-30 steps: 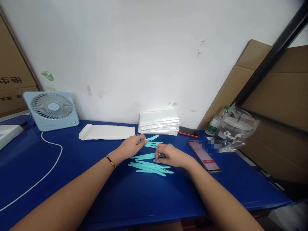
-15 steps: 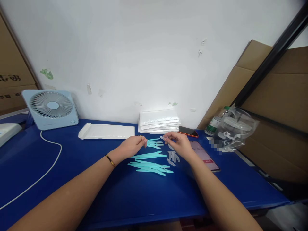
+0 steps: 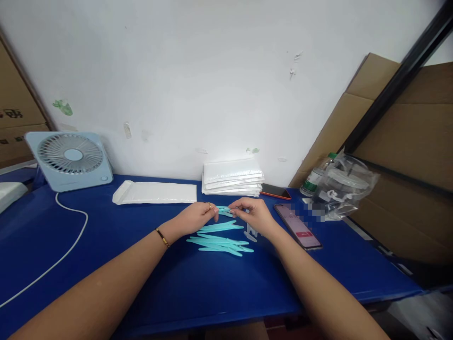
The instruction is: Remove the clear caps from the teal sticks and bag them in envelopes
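My left hand [image 3: 196, 218] is closed, thumb and fingers pinching the left end of a slim turquoise stick that looks like an eyebrow razor [image 3: 223, 208]. Several more lie close by, so the held one is hard to single out. At their right ends is my right hand [image 3: 252, 215], its fingertips pinched on a small clear plastic cap, now mostly hidden. Nearer to me lie a small group of turquoise razors [image 3: 221, 227] and a larger fanned group [image 3: 221, 244]. Loose clear caps [image 3: 250, 233] rest below my right hand, partly covered by it.
Behind my hands are a stack of white padded mailers [image 3: 231, 177] and one single mailer [image 3: 159, 192]. A blue fan [image 3: 72, 158] with a white cable stands left. Rightward are a lit phone [image 3: 299, 229], an orange-edged phone [image 3: 276, 191], a bottle [image 3: 313, 179] and a bagged cup [image 3: 345, 189].
My right hand has moved left with the clear cap, up to the right ends of the turquoise razors by my left hand. My left hand has hardly moved. The view has shifted slightly.
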Action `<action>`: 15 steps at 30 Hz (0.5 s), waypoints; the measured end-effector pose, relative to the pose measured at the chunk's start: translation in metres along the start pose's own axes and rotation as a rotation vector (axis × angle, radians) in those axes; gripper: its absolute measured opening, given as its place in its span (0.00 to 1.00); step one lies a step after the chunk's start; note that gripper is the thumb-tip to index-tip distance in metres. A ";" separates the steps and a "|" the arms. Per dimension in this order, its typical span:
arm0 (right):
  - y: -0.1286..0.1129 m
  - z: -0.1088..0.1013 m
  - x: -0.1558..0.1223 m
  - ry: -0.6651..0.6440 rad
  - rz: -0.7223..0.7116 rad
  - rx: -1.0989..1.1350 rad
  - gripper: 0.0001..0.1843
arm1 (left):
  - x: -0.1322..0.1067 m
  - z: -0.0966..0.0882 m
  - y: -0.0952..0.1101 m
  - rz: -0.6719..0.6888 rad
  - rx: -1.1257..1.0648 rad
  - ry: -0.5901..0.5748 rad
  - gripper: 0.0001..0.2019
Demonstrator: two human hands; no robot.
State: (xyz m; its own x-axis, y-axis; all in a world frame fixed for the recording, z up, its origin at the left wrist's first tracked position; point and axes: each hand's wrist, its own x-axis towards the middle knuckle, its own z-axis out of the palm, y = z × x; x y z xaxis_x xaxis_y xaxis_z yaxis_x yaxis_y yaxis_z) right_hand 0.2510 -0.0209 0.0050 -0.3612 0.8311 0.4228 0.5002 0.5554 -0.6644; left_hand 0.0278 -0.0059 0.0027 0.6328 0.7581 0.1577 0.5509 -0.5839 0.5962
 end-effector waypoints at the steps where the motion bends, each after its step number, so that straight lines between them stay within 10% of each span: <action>1: 0.002 -0.003 0.001 0.014 -0.002 -0.023 0.11 | 0.001 0.001 -0.003 0.001 0.024 0.023 0.24; 15: 0.050 -0.033 0.001 -0.149 0.340 -0.549 0.05 | 0.002 0.008 -0.016 0.023 0.337 0.101 0.15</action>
State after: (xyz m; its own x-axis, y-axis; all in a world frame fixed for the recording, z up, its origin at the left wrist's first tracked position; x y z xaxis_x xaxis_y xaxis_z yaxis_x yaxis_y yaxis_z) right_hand 0.3017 0.0091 -0.0073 -0.1973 0.9718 0.1290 0.9198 0.2290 -0.3185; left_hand 0.0248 0.0029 -0.0132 0.5989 0.7590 0.2554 0.6969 -0.6511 0.3006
